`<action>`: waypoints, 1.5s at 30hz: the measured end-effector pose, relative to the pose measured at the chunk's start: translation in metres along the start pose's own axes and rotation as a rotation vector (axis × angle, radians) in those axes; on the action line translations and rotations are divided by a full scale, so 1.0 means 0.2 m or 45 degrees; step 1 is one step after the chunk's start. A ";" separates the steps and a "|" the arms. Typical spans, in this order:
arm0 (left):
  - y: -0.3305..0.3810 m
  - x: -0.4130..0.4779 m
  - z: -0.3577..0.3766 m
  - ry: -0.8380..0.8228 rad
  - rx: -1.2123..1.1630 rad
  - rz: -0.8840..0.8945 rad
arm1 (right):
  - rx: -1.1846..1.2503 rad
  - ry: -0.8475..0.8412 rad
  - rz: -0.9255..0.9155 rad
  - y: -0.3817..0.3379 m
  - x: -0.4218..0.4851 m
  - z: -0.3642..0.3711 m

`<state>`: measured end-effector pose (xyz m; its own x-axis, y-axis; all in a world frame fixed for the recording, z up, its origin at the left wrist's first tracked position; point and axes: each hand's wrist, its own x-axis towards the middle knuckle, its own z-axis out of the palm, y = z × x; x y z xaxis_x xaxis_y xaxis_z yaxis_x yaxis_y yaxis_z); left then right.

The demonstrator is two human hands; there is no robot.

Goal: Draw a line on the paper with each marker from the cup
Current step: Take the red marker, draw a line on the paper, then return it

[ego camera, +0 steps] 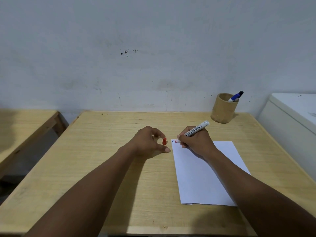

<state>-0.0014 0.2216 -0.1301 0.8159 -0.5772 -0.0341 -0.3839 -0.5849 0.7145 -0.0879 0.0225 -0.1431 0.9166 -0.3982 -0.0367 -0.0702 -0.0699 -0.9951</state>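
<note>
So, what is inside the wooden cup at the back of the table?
One blue marker leans out of the wooden cup, its dark end up. The cup wall hides its lower part and the bottom of the cup.

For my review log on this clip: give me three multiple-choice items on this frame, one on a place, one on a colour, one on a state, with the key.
1. Where does the bamboo cup stand?
A. table's far right corner
B. on the paper
C. table's near left edge

2. What colour is the cap in the left hand?
A. green
B. red
C. black

3. The marker in the right hand is
A. capped
B. lying on the table
C. tip on the paper

Key: A, it stands by the wall at the right; B, red between the fingers; C, tip meets the sheet's top left corner beside drawn lines.
</note>
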 end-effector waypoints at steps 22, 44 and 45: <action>0.30 0.13 -0.05 0.074 -0.999 0.002 | 0.724 0.050 0.262 -0.31 -0.03 -0.22; 0.44 0.20 0.06 -0.027 -1.195 0.064 | 1.027 0.139 0.175 -0.29 -0.09 -0.17; 0.44 0.20 0.06 -0.035 -1.200 0.071 | 1.046 0.139 0.174 -0.29 -0.09 -0.16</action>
<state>-0.0077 0.1402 -0.0762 0.7919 -0.6106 0.0089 0.0957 0.1385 0.9857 -0.1140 0.0040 -0.0823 0.8745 -0.4442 -0.1945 0.1704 0.6570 -0.7344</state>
